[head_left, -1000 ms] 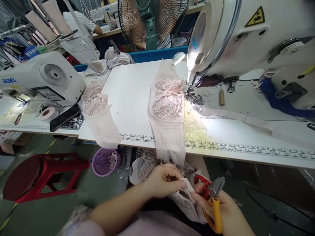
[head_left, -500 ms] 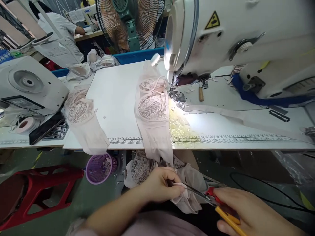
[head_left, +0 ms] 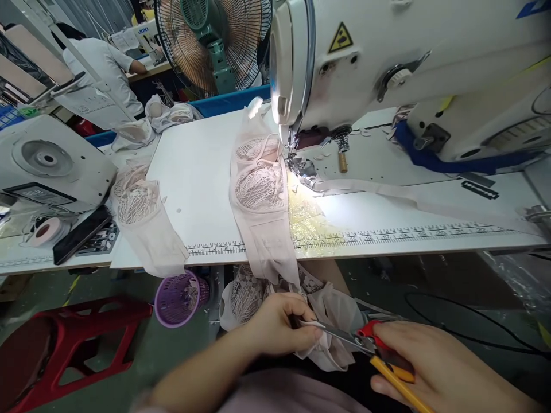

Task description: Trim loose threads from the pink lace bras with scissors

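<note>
Below the table's front edge, my left hand is closed, pinching the edge of a pale pink lace bra that lies over my lap. My right hand grips scissors with orange and red handles. Their blades point left and reach the fabric at my left fingertips; the tips are partly hidden there. Another pale pink bra lies on the table under the sewing machine, its band hanging over the front edge towards my left hand.
More bras lie at the left beside a second machine and a phone. A purple basket and red stool stand on the floor. Behind are a fan and a person. A blade lies at right.
The view has shifted slightly, so the table and machine appear further left. My hands stay at the same fabric edge, and the scissor blades look closer together.
</note>
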A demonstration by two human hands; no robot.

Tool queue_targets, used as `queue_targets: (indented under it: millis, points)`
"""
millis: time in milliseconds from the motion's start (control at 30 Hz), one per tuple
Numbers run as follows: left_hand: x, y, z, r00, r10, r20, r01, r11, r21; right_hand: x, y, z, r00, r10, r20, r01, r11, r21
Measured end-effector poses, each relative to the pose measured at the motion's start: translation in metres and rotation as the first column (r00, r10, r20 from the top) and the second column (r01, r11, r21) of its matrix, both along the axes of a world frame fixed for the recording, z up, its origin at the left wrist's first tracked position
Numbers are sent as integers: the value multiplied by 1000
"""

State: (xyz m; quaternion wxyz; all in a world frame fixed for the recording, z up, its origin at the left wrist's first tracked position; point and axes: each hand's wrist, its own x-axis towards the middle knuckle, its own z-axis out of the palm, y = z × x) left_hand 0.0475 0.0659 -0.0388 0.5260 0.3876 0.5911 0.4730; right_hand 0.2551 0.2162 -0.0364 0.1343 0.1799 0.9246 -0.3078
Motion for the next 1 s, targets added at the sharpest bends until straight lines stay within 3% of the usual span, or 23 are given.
queue_targets:
  millis: [233, 467, 700, 1000]
  points:
    - [0, 2, 2, 1000, -13, -1, 13, 1000, -10, 0, 1, 1, 999, -25, -35, 25, 1000, -13]
    - [0, 3, 1, 1000, -16, -9, 16, 1000, -14, -4, 1, 7, 974, -26, 226, 50, 994, -102]
    - [1, 4, 3, 999, -10, 31, 12, 999, -49, -3, 1, 3, 990, -20, 139, 38, 991, -128]
    - [1, 2, 3, 992, 20, 121, -7, 994, -105, 0, -5, -4, 952, -15, 307, 76, 979, -187]
